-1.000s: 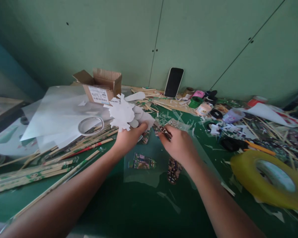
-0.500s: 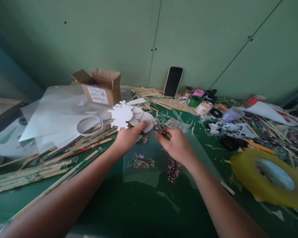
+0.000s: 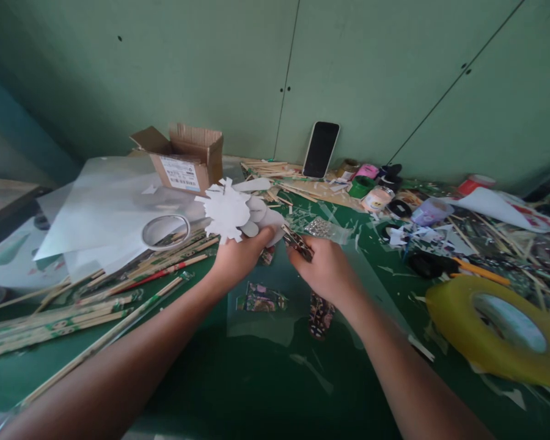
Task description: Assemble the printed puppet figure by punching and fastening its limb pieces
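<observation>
My left hand (image 3: pixel 244 252) pinches a cluster of white paper cutouts (image 3: pixel 228 212), its thumb pressed on top. One cutout has a spiky, jagged outline; others are rounded. Close on the right, my right hand (image 3: pixel 323 266) is closed on a narrow, dark patterned object (image 3: pixel 297 239); its exact kind is not clear. The tip of that object is at the right edge of the cutouts. Below the right hand shows a dark floral-patterned strip (image 3: pixel 321 316), partly covered by it. A smaller patterned piece (image 3: pixel 262 297) lies on a clear sheet (image 3: pixel 252 327) beneath the hands.
Bundled wooden sticks (image 3: pixel 96 315) and a tape ring (image 3: pixel 165 233) lie left. Behind them stands an open cardboard box (image 3: pixel 183 160). A phone (image 3: pixel 321 149) leans on the wall. To the right are a large yellow tape roll (image 3: pixel 453 311), small jars (image 3: pixel 376 199) and paper scraps.
The white cutouts have turned and spread slightly in my left hand, with the spiky one shifting a little. My right hand keeps nearly the same place with the patterned object.
</observation>
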A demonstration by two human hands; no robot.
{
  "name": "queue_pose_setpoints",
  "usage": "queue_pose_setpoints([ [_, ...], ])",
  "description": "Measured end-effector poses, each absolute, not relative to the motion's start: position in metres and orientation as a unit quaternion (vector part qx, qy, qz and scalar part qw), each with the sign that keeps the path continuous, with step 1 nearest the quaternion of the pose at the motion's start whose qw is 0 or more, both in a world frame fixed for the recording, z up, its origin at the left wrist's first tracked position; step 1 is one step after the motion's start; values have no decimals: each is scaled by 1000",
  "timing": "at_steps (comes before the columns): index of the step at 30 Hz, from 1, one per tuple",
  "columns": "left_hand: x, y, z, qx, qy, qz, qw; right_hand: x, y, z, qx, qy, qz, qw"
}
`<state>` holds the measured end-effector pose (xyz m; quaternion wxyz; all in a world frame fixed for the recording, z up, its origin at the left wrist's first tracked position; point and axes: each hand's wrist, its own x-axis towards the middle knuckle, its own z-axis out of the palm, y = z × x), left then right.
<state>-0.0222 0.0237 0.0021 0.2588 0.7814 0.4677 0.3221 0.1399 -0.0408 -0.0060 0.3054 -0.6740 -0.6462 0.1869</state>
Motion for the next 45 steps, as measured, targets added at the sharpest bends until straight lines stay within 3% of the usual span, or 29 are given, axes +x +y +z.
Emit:
queue_pose_setpoints([
  [12, -23, 24, 1, 818, 478, 251, 197, 141, -39, -3, -672, -628, 245, 305],
  [23, -13, 21, 2, 714, 491, 384, 318, 140, -38, -6, -700, -635, 171, 279],
  [35, -16, 20, 5, 744, 462, 328, 354, 149, -27, -19, -746, -619, 114, 220],
  [45, -23, 27, 4, 774, 414, 303, 370, 164, -29, -13, -734, -636, 67, 232],
])
